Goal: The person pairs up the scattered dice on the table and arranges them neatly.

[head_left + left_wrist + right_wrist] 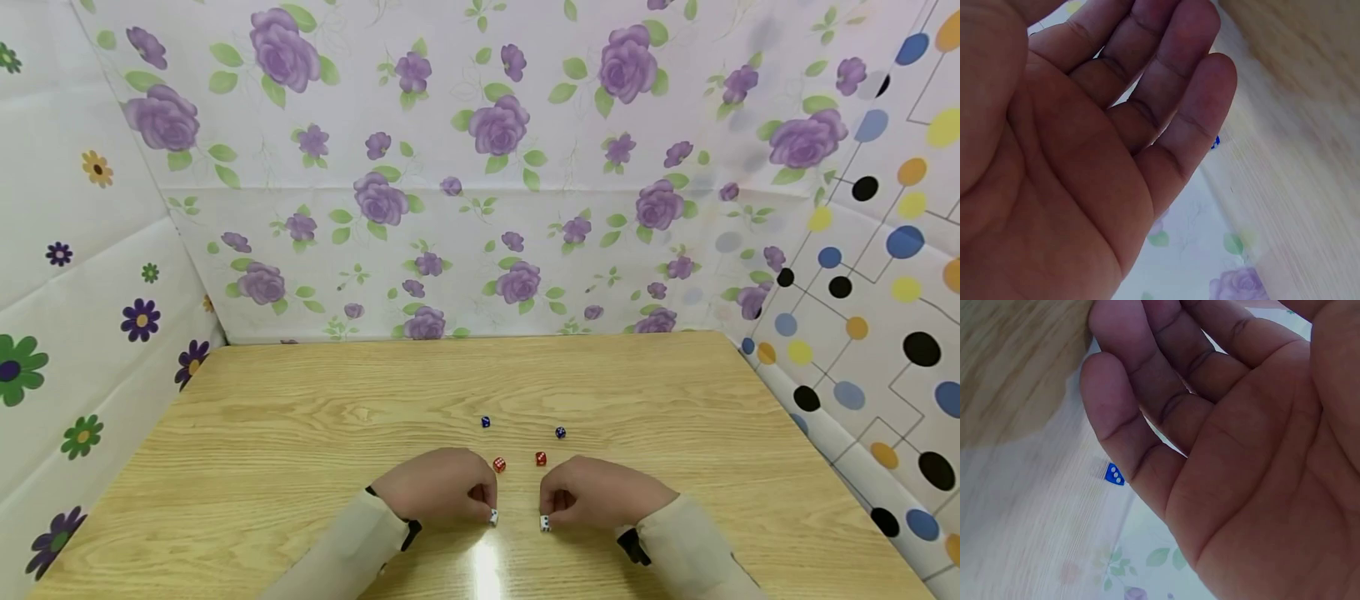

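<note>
Wood-grain surface [337, 400]: far edge runs across 12 o'clock, well apart from both hands; side edges slant away at 10 and 2 o'clock, with wide stretches of wood between them and the forearms.
Cloth walls: purple-rose cloth [450, 233] at 12 o'clock, daisy cloth [90, 333] at 10, dotted cloth [877, 350] at 2.
Left hand [438, 483]: thumb and fingertip pinch the left white die [493, 517], at this hand's 4 o'clock.
Right hand [596, 490]: pinches the right white die [545, 524] likewise, at this hand's 8 o'clock.
Gap between the hands: narrow strip of wood; the white dice stand apart across it.
Red dice: left red die [499, 465] and right red die [541, 459], each just beyond a white die at 12 o'clock.
Blue dice: left blue die [486, 422] and right blue die [560, 432], farther out, at 12 and 1 o'clock.
Pips: one blue face in the right wrist view reads three; dark marks on the white dice are too small to count.
</note>
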A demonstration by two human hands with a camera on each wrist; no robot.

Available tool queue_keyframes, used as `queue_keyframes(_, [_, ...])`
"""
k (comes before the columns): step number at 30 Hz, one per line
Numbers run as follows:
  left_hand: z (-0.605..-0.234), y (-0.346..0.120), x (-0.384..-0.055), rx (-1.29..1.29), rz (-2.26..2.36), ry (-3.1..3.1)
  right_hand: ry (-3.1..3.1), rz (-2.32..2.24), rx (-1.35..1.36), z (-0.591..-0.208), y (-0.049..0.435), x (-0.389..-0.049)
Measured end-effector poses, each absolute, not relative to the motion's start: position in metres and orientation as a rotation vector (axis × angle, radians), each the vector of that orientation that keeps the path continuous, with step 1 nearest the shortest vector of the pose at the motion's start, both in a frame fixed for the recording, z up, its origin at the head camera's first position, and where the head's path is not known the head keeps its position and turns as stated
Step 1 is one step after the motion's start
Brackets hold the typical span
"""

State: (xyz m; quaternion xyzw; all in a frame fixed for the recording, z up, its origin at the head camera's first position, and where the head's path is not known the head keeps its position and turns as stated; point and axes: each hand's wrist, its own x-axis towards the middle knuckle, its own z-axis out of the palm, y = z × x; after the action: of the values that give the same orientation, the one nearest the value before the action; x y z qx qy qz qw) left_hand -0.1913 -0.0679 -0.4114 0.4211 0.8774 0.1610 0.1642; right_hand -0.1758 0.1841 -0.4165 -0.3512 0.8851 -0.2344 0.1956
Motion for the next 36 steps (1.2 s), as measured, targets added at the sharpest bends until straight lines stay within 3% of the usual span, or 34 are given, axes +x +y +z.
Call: queue_keyframes(36, [-0.4081,-0.0591,-0.1821,1.185,0.429,2.479,2.463,-0.645,-1.018,-0.4151,0.1794,-0.1723])
